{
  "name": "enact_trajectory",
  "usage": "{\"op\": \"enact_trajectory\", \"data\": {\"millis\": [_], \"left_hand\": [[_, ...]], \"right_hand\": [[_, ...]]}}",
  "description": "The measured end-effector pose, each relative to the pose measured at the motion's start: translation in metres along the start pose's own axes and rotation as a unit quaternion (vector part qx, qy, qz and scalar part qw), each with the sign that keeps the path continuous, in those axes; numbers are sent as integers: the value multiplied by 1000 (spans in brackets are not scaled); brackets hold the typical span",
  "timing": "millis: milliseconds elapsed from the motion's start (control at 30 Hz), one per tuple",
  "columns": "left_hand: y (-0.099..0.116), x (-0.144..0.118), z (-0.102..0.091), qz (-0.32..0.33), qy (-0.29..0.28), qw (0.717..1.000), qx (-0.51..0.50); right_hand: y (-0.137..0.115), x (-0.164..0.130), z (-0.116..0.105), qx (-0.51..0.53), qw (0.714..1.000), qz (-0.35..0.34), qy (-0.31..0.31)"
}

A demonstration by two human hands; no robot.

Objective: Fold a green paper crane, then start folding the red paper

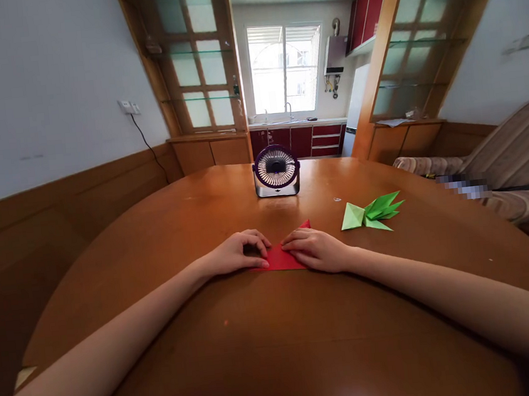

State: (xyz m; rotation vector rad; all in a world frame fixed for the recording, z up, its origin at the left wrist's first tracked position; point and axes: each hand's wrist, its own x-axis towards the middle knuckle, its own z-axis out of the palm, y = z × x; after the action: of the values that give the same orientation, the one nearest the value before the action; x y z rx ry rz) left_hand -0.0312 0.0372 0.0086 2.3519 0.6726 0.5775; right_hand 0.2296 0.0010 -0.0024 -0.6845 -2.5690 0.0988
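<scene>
Most of the red paper [281, 258] is covered by the two hands, so its full outline cannot be made out; only a flat strip between them and one small corner poking out past the right hand's knuckles show. The left hand [237, 253] lies palm down with fingers curled, its fingertips [262, 262] pressing on the left end of the sheet, while the right hand [316, 249] lies flatter, fingers extended leftward over the right end; neither hand lifts the paper, both pin it to the wooden table [279, 341]. The visible piece runs left to right across the view, with its exposed corner pointing away from the person. It is a plain, bright red, folded flat against the tabletop, near the middle of the table. To the right, well apart from the hands, lies a green folded paper figure [371, 213] with several pointed flaps. Farther back stands a small dark desk fan [276, 170], facing the person.
</scene>
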Motion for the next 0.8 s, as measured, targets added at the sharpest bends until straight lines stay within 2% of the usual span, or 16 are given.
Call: {"op": "enact_trajectory", "data": {"millis": [100,200,300,367,433,500,633,800], "left_hand": [[-7,0,-2,5,9,1000,27],[-9,-1,-5,5,9,999,43],[-8,-2,-6,3,7,999,43],[-6,-3,-6,0,4,999,43],[-6,-3,-6,-3,1,999,41],[-4,-4,-6,-7,0,999,42],[2,-2,-4,-22,12,996,81],[11,-1,9,-8,36,980,197]], "right_hand": [[-1,-1,0,-2,1000,-6,7],[0,-5,-1,-10,997,12,80],[9,-12,-5,-11,980,84,182],[20,-17,-9,-10,964,144,222],[31,-21,-12,-5,960,188,208],[40,-24,-13,26,963,210,169],[45,-24,-11,45,979,167,112],[43,-24,-11,25,983,153,99]]}}
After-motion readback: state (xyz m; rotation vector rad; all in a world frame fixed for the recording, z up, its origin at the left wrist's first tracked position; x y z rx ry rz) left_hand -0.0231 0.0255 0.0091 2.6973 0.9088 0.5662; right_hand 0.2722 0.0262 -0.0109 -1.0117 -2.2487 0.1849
